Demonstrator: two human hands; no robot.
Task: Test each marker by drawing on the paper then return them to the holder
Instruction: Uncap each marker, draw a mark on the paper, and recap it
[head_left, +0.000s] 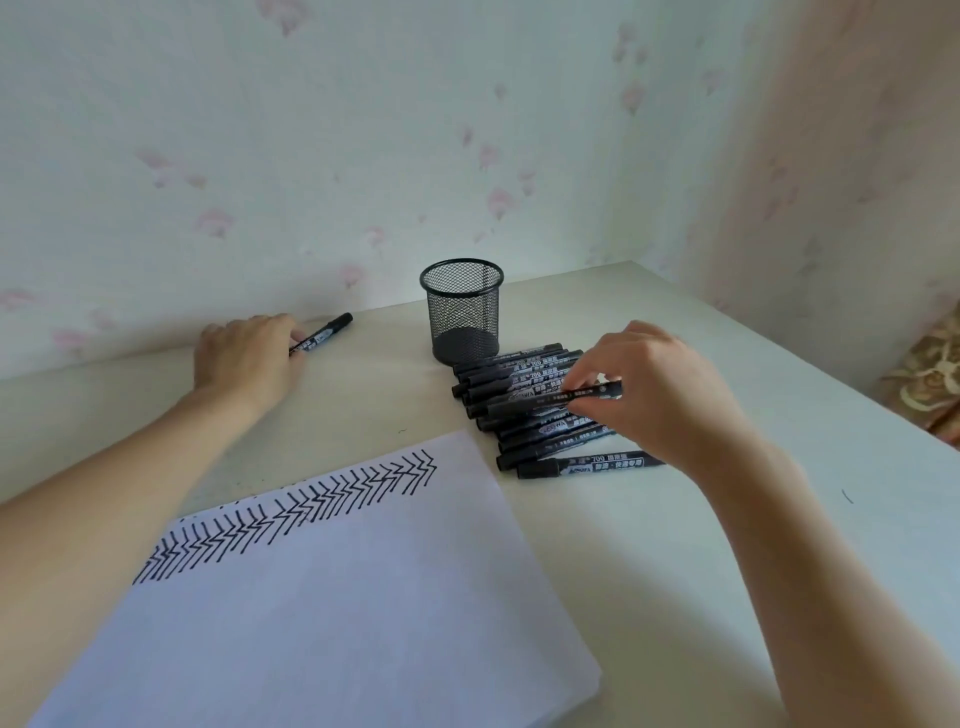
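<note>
Only one view, worn on the head. Looks forward and down at a table (649, 545) from close up. Wide lens, so edges bend. Flowery wall (363, 130) at 12 o'clock, paper (337, 597) low at 7 o'clock, both arms reaching in from 6 o'clock. Mesh holder (462, 312) near the middle. No second view to share with.

- one mesh holder (461, 312)
- one sheet of paper (332, 613)
- one marker (322, 336) off by itself on the left
- a pile of markers (530, 410), roughly a dozen, overlap makes it hard to count exactly
- two hands
</note>
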